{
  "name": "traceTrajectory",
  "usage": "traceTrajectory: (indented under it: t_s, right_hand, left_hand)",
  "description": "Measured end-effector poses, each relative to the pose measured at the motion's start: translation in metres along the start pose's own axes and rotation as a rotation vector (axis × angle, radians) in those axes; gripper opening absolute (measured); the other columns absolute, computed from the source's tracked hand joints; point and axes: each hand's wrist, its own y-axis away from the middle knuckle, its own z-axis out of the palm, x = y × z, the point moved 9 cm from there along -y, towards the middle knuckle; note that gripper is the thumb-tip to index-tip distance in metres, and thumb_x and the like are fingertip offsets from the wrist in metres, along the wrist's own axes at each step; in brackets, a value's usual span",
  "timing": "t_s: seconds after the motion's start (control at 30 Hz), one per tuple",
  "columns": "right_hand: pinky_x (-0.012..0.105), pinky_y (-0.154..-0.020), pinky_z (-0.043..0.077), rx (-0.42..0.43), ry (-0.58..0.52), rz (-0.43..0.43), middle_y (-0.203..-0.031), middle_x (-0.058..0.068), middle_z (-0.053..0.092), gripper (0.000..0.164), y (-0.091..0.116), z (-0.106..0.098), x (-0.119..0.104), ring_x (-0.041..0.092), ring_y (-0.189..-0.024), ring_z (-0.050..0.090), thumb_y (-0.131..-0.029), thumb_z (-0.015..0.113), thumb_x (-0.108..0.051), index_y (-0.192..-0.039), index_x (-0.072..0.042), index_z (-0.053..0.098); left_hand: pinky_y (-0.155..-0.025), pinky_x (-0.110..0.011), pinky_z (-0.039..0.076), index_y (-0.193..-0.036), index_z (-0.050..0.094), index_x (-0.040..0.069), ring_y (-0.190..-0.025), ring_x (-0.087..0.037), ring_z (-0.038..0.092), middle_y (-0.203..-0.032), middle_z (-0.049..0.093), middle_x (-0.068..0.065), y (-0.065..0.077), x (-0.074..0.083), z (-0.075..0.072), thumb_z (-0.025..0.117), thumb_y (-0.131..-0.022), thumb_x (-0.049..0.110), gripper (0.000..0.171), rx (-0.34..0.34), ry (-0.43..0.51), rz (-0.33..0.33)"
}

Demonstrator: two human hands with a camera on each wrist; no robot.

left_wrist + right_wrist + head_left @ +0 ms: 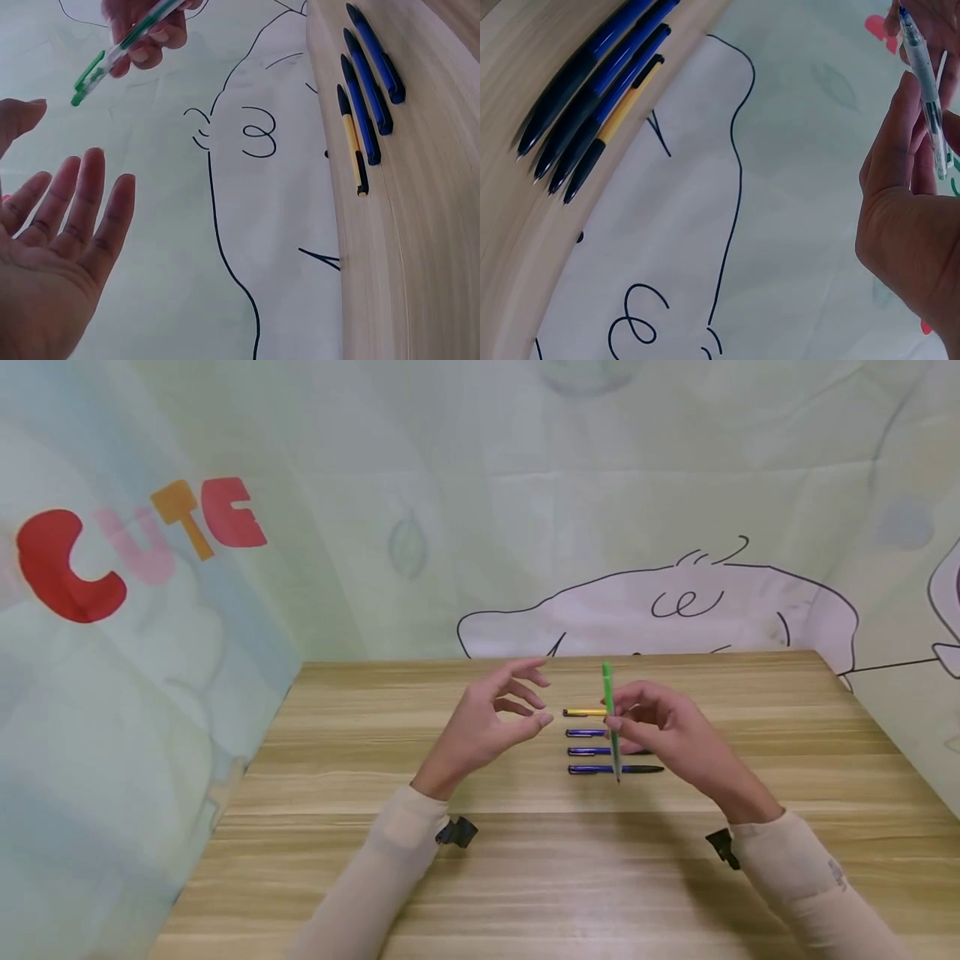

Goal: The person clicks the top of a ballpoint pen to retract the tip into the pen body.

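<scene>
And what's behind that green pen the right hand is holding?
In the head view, a yellow pen and three blue pens on the table; the green pen and right hand cover parts of them there.

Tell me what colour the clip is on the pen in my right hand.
Green; the clip shows best in the left wrist view.

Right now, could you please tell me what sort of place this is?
Perhaps a staged desk corner: a pale green cartoon-printed backdrop stands behind a wood-grain table, where three slim blue-and-black pens lie lined up.
</scene>
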Motion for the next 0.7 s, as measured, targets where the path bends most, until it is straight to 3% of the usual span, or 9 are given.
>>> traceTrajectory:
  t_s: [0.33, 0.7]
  right_hand:
    - [0.044, -0.082, 0.062, -0.002, -0.078, -0.014, -0.112, 0.015, 0.064, 0.025, 0.000, 0.011, -0.011, 0.032, -0.106, 0.068, -0.100, 0.067, -0.020, -0.121, -0.009, 0.060]
    - [0.046, -0.080, 0.062, -0.002, -0.137, -0.019, -0.120, 0.019, 0.062, 0.026, -0.004, 0.022, -0.015, 0.027, -0.102, 0.069, -0.099, 0.068, -0.017, -0.122, -0.008, 0.061]
  left_hand:
    - [-0.088, -0.040, 0.061, -0.154, 0.041, 0.022, -0.104, -0.028, 0.068, -0.129, 0.060, -0.010, -0.004, 0.007, 0.022, 0.081, -0.085, 0.005, 0.082, -0.067, 0.067, -0.001]
    - [-0.085, -0.039, 0.062, -0.158, 0.031, 0.029, -0.105, -0.024, 0.067, -0.135, 0.054, -0.007, -0.005, 0.009, 0.041, 0.083, -0.084, 0.007, 0.093, -0.141, 0.078, 0.004]
